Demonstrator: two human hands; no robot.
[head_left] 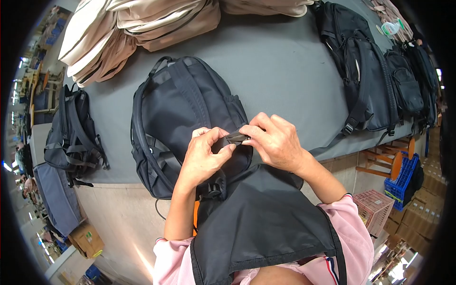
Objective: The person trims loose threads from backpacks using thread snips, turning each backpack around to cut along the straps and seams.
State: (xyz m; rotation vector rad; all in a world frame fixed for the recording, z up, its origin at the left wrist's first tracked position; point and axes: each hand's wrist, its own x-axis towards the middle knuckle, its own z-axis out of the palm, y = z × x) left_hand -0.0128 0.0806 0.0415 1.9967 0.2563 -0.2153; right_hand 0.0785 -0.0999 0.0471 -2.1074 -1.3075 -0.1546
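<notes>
A dark navy backpack (164, 111) lies on the grey table in front of me, its top handle pointing away and a shoulder strap (187, 90) running down it. At its lower right edge, both hands pinch a short black strap end (236, 138); whether a buckle is part of it, I cannot tell. My left hand (203, 157) is closed, thumb and fingers on the strap's left side. Closed on the other side is my right hand (276, 141), gripping it between thumb and fingertips. A black buckle (214, 191) hangs below my left hand, near my black apron (275, 218).
Beige backpacks (166, 23) are piled along the far side of the grey table (280, 61). More black backpacks stand at the right (363, 76) and a black backpack (71, 130) at the left. Stools (387, 159), a blue crate (403, 183) and a pink crate (374, 206) are at the lower right.
</notes>
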